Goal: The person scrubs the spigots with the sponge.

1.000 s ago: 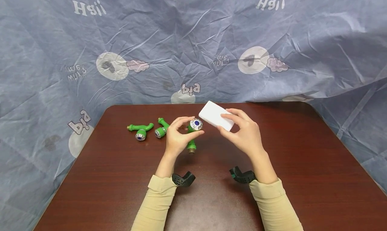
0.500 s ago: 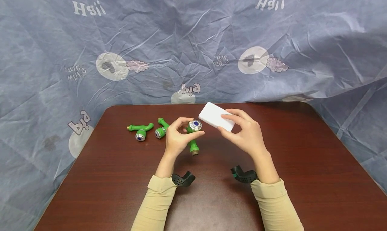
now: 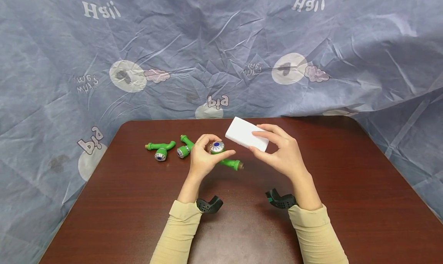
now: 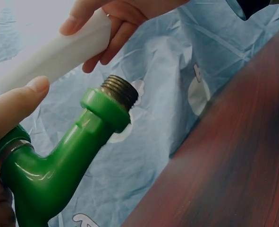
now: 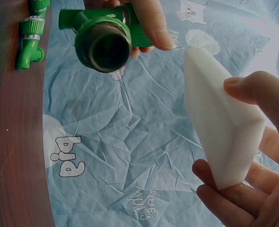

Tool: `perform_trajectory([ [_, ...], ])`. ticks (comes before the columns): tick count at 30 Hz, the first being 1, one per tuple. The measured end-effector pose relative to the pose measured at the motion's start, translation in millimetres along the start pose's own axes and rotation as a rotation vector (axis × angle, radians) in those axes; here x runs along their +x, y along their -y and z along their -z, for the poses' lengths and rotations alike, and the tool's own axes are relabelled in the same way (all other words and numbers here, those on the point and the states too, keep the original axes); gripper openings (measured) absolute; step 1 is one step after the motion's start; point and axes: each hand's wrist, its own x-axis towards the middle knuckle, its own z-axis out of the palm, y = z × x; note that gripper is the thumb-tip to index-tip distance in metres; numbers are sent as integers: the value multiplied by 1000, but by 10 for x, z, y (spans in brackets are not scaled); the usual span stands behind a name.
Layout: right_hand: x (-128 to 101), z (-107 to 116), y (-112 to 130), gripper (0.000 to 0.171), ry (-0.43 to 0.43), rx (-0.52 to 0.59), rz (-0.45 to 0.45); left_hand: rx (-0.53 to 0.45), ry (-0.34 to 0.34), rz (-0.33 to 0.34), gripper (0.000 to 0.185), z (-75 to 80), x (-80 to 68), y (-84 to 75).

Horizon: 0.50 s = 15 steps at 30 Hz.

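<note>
My left hand [image 3: 202,158] holds a green faucet [image 3: 230,163] above the table, thumb and fingers around its silver-and-green knob, which has a blue centre. The brass threaded inlet points right in the head view; in the left wrist view the faucet body [image 4: 73,161] shows large, with bare threads at its end. Pinched between thumb and fingers of my right hand [image 3: 285,152] is a white rectangular sponge [image 3: 242,132], held tilted. In the right wrist view a gap shows between the sponge [image 5: 219,118] and the faucet's open inlet [image 5: 106,49].
Two more green faucets lie on the dark red-brown table [image 3: 138,202]: one at the left [image 3: 162,146], another [image 3: 185,148] just beside my left hand. A blue-grey printed cloth [image 3: 221,56] hangs behind the table's far edge. Black camera mounts sit on both wrists.
The faucet has turned in my left hand: its inlet swung from pointing towards me to pointing right, and its knob shifted slightly left. The sponge and right hand have barely moved.
</note>
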Motion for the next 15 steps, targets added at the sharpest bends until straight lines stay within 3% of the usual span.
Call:
perform_trajectory([
  [4, 5, 6, 9, 36, 0, 7, 1, -57, 24, 87, 38, 3, 3, 2],
  [9, 0, 11, 14, 35, 1, 16, -5, -59, 40, 148, 29, 3, 17, 32],
  [15, -1, 8, 16, 34, 11, 6, -8, -348, 129, 283, 31, -27, 46, 271],
])
